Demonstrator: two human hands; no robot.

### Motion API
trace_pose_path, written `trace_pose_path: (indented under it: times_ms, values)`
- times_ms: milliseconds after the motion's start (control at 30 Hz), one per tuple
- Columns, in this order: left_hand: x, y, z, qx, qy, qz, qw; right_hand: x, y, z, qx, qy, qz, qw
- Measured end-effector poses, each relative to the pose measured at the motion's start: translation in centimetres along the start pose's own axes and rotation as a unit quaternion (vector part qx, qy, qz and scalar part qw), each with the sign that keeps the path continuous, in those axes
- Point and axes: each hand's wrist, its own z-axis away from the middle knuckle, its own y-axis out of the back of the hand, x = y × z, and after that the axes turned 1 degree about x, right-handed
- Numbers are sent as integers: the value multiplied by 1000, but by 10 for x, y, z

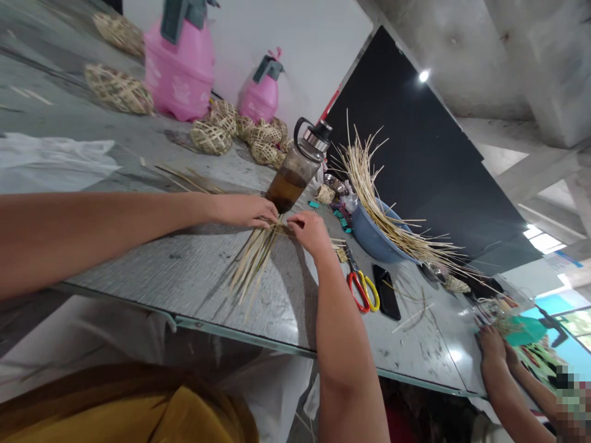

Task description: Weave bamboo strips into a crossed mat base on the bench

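Past my yellow shirt (184, 418), left hand (247, 211) and right hand (310, 232) pinch the bamboo strips (253, 261) with closed fingers, flat on the table (184, 271) by the bottle (295, 169); I'd press where they cross.

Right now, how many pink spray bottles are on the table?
2. The big pink spray bottle stands at the far edge of the table, upper left; the small pink spray bottle stands farther along, behind woven balls. None looks hidden.

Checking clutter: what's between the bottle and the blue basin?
Head view: teal clips and a small woven ball lie between bottle and blue basin.
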Motion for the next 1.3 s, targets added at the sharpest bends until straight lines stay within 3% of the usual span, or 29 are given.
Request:
trace_pose_path:
  times_ms: [100, 267, 500, 700, 867, 1167, 1300]
  values:
    - [-2, 0, -2, -36, -24, 28, 999, -4, -1, 1, -52, -9, 12, 999]
    - [2, 2, -2, -27, -24, 29, 999, -4, -1, 1, -68, -10, 16, 997]
    - [1, -6, -1, -37, -33, 5, 999, -1, 0, 3, -14, -15, 13, 1000]
    - [-2, -8, -2, -32, -33, 23, 999, 6, -3, 2, -51, -35, 41, 997]
    - [4, -6, 0, -17, -23, 28, 999, 6, -5, 2, -41, -36, 34, 998]
    - [6, -6, 0, -15, -7, -1, 1000, 0, -13, -6, -9, -117, 66, 991]
    - [7, -5, 0, -27, -13, -8, 1000, -1, -13, -15, -30, -135, 66, 988]
